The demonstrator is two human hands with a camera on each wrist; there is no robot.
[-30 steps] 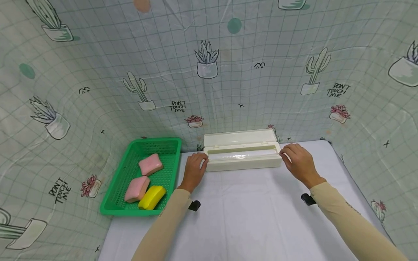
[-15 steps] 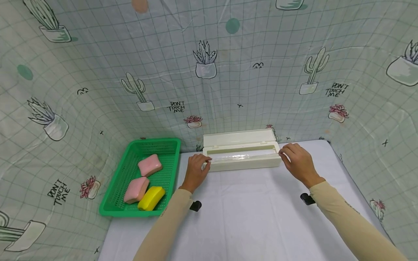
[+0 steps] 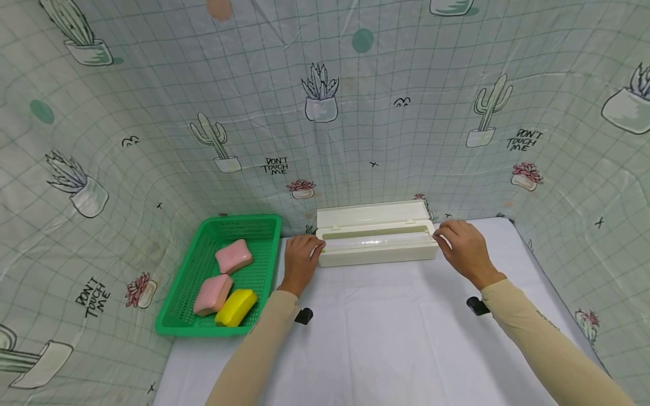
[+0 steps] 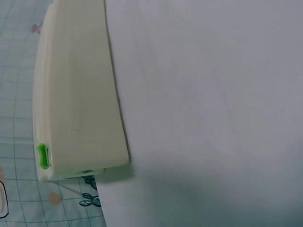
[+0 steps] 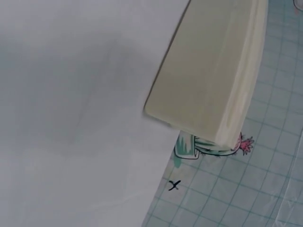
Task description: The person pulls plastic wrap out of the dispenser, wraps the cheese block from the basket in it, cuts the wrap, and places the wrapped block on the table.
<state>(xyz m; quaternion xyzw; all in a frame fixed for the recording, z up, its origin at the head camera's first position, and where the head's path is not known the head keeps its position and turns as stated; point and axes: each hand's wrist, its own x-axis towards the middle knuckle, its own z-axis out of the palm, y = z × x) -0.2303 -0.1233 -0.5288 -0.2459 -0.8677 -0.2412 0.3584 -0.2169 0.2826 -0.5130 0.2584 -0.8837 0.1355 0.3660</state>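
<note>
A long white cling film dispenser [image 3: 378, 256] stands at the back of the white table, its lid [image 3: 373, 213] tipped back. Inside lies a roll with shiny clear cling film [image 3: 376, 241] across the front. My left hand [image 3: 301, 260] is at the left front corner, thumb and forefinger pinching the film's edge. At the right end my right hand [image 3: 464, 251] pinches the film likewise. Both wrist views show the dispenser's front but no fingers. A green slider [image 4: 43, 156] sits at its left end in the left wrist view.
On the left a green basket [image 3: 165, 322] holds two pink soap-like blocks [image 3: 233, 256] and a yellow one [image 3: 236, 308]. Behind the table hangs a cactus-print cloth [image 3: 355, 141]. The white tabletop [image 3: 386, 332] stretches in front of the dispenser.
My left hand shifted right along the dispenser's front edge, then back left to its corner. The green slider's end now shows beside it. The right hand stays at its end almost unmoved.
</note>
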